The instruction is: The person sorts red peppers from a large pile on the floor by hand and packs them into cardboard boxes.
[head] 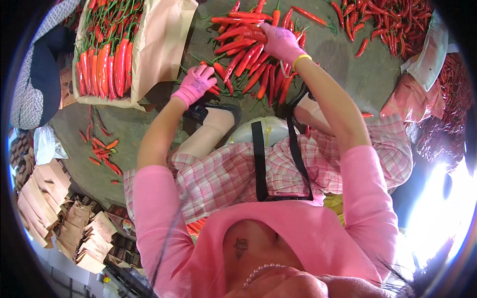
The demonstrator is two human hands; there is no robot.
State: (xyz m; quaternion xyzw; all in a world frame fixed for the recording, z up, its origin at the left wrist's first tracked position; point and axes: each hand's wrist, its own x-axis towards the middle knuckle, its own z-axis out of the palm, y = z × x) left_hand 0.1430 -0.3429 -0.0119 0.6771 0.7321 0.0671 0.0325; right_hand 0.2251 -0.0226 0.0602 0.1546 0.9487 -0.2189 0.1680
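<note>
A loose heap of long red chili peppers (257,59) with green stems lies on the floor in front of me. My right hand (281,43), in a pink glove with a yellow cuff edge, grips chilies at the top of this heap. My left hand (197,82), also gloved in pink, is at the heap's left edge with its fingers curled. Stems and red tips show on either side of it, so it seems closed around chilies; its palm is hidden. Left of it, a paper-lined box (164,44) holds upright rows of chilies (106,70), stems up.
Smaller red chilies (387,26) are piled at the upper right, near a plastic bag (428,52). A few loose chilies (104,152) lie on the floor at left. Stacks of folded brown paper (44,197) are at lower left. Another person's patterned sleeve or trouser leg (26,89) shows at the left edge.
</note>
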